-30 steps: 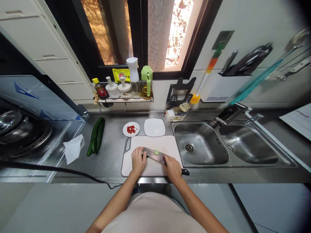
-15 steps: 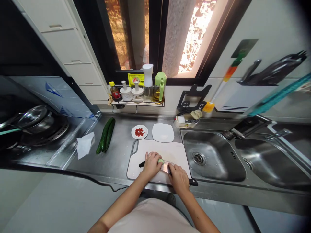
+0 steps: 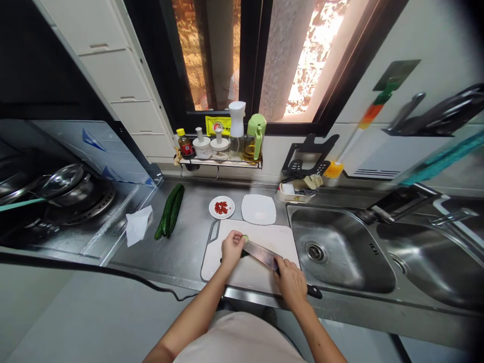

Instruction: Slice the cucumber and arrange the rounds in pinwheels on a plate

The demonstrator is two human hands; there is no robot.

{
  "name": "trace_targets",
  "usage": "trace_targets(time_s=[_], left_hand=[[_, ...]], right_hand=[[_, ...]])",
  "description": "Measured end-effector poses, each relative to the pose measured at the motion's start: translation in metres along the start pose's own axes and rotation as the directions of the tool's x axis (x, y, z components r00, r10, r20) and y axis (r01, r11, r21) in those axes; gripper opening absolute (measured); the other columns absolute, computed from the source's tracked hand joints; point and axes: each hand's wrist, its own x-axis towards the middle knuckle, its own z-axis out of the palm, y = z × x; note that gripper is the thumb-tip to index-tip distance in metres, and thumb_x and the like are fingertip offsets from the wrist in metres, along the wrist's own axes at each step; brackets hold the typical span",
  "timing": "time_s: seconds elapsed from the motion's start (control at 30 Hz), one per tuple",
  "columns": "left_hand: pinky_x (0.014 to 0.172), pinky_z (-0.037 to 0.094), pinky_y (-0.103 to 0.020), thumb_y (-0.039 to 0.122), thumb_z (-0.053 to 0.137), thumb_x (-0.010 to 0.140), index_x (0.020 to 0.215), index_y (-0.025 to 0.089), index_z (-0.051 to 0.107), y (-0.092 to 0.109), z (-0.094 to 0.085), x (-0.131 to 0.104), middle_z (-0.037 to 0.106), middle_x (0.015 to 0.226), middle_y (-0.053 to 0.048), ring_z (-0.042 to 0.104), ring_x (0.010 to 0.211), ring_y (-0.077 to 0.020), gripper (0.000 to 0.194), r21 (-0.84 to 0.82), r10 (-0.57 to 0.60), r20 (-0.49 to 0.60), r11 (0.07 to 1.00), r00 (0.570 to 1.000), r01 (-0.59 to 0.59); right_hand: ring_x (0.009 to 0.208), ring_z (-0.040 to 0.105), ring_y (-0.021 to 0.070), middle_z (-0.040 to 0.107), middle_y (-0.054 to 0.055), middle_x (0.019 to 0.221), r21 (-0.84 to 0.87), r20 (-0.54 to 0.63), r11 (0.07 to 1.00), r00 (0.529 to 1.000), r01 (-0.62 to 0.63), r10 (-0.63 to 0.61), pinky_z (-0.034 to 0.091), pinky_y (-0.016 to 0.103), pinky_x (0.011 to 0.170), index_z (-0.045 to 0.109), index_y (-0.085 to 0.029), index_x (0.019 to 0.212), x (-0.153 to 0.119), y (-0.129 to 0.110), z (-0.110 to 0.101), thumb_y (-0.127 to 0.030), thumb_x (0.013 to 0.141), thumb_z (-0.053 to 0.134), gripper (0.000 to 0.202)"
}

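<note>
My left hand point(image 3: 232, 249) is over the left half of the white cutting board point(image 3: 260, 276), its fingers closed on a small cucumber piece point(image 3: 245, 238) with a pale green face. My right hand point(image 3: 292, 283) grips a kitchen knife point(image 3: 261, 254) by its dark handle. The knife's wide blade slants up and left across the board, its tip close to the cucumber piece. Partly under my left hand lies a dark object point(image 3: 245, 253); its kind is hidden. A black handle point(image 3: 314, 292) sticks out past the board's lower right corner.
Behind the board are a small plate of chopped red pieces point(image 3: 222, 207) and a white square plate point(image 3: 259, 209). Two whole cucumbers point(image 3: 170, 210) and a paper towel point(image 3: 138, 225) lie left. The sink point(image 3: 340, 247) is right; a condiment rack point(image 3: 223, 162) hangs behind.
My left hand has shifted up and left on the board with the cucumber piece. The knife has drawn away from under its fingers, showing more blade. The whole view has shifted slightly.
</note>
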Motion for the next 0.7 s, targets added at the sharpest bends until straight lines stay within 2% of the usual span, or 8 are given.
trace_targets(time_s=[0.1, 0.17, 0.3, 0.43, 0.7], left_hand=[[0.064, 0.045, -0.022, 0.030, 0.062, 0.073, 0.084, 0.017, 0.059, -0.020, -0.008, 0.020, 0.060, 0.068, 0.000, 0.057, 0.063, -0.0108, 0.017, -0.130, -0.121, -0.126, 0.986, 0.985, 0.104], [0.065, 0.045, -0.022, 0.030, 0.064, 0.071, 0.085, 0.017, 0.061, -0.031, -0.015, 0.033, 0.062, 0.069, 0.000, 0.059, 0.064, -0.0118, 0.019, -0.115, -0.173, -0.167, 0.981, 0.971, 0.155], [0.067, 0.044, -0.023, 0.028, 0.065, 0.070, 0.085, 0.018, 0.063, -0.045, -0.024, 0.058, 0.065, 0.073, -0.001, 0.061, 0.068, -0.0133, 0.018, 0.105, -0.180, -0.239, 0.972, 0.954, 0.209], [0.069, 0.041, -0.024, 0.023, 0.064, 0.072, 0.086, 0.019, 0.063, -0.052, -0.027, 0.077, 0.065, 0.073, -0.001, 0.060, 0.071, -0.0144, 0.015, 0.321, -0.157, -0.252, 0.917, 0.955, 0.235], [0.069, 0.038, -0.024, 0.019, 0.060, 0.075, 0.087, 0.019, 0.062, -0.060, -0.028, 0.093, 0.064, 0.073, -0.001, 0.057, 0.070, -0.0144, 0.012, 0.441, -0.115, -0.221, 0.874, 0.968, 0.205]], right_hand=[[0.095, 0.057, 0.0208, 0.063, 0.007, 0.101, 0.005, 0.003, 0.999, 0.999, -0.043, 0.043, 0.036, 0.028, 0.077, 0.053, -0.021, 0.119, 0.001, 0.009, 0.002, -0.023, 0.084, 0.055, 0.035], [0.095, 0.057, 0.0202, 0.063, 0.006, 0.101, 0.011, 0.002, 0.998, 0.998, -0.066, 0.066, 0.036, 0.028, 0.077, 0.053, -0.021, 0.118, 0.001, 0.015, 0.003, -0.022, 0.084, 0.054, 0.035], [0.095, 0.058, 0.0195, 0.064, 0.005, 0.103, 0.034, 0.012, 0.995, 0.995, -0.096, 0.095, 0.037, 0.027, 0.076, 0.053, -0.023, 0.117, 0.000, 0.021, 0.006, -0.022, 0.083, 0.053, 0.034], [0.096, 0.059, 0.0192, 0.064, 0.005, 0.104, 0.068, 0.024, 0.993, 0.995, -0.097, 0.096, 0.039, 0.027, 0.078, 0.053, -0.022, 0.118, -0.001, 0.022, 0.006, -0.021, 0.083, 0.053, 0.034], [0.096, 0.059, 0.0185, 0.065, 0.004, 0.106, 0.089, 0.049, 0.989, 0.992, -0.122, 0.118, 0.039, 0.027, 0.078, 0.053, -0.022, 0.118, -0.003, 0.023, 0.006, -0.021, 0.084, 0.051, 0.034]])
